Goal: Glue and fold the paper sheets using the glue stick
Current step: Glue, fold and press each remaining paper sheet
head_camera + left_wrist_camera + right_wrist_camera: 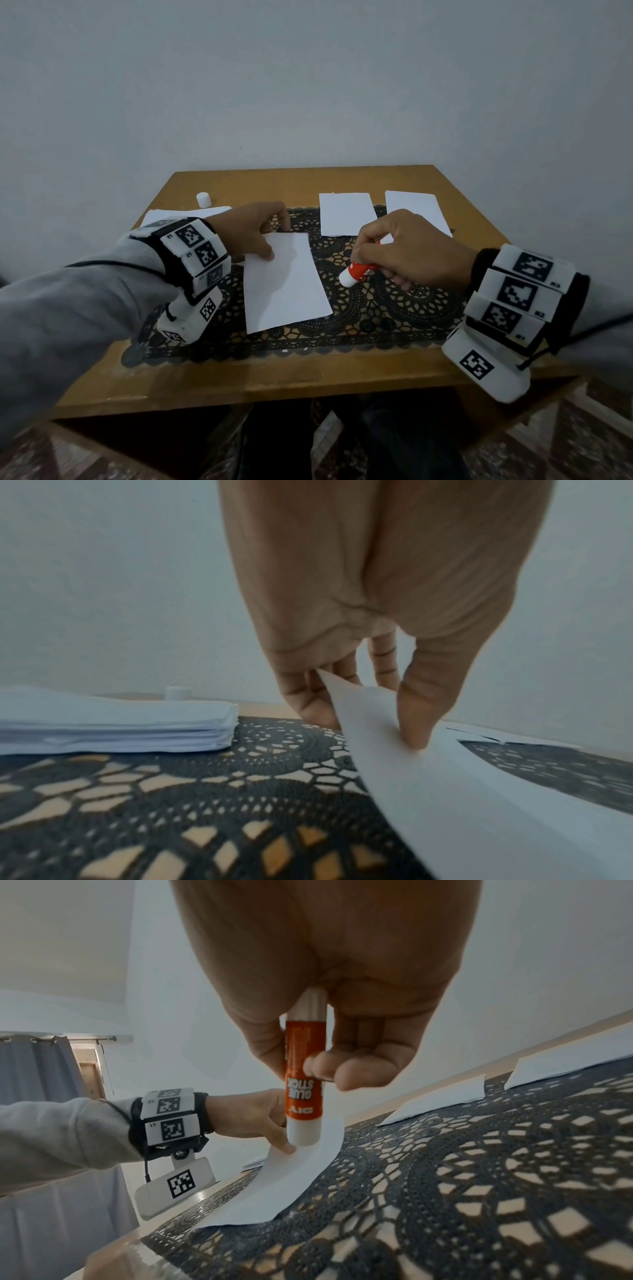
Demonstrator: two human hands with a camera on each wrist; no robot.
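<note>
At the left of the head view a stack of paper sheets (154,216) lies on the table (274,377), a white cap (202,199) behind it. The left hand (246,229) pinches the far left corner of the middle sheet (284,284), thumb on top, on the black lace mat (376,308). At right, the right hand (407,250) grips the glue stick (356,272), above the mat just right of that sheet. Two sheets (346,214) lie upper right.

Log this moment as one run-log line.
left hand: pinches paper sheet far corner, lifted | right hand: grips glue stick, off the sheet | cap: off, on table
</note>
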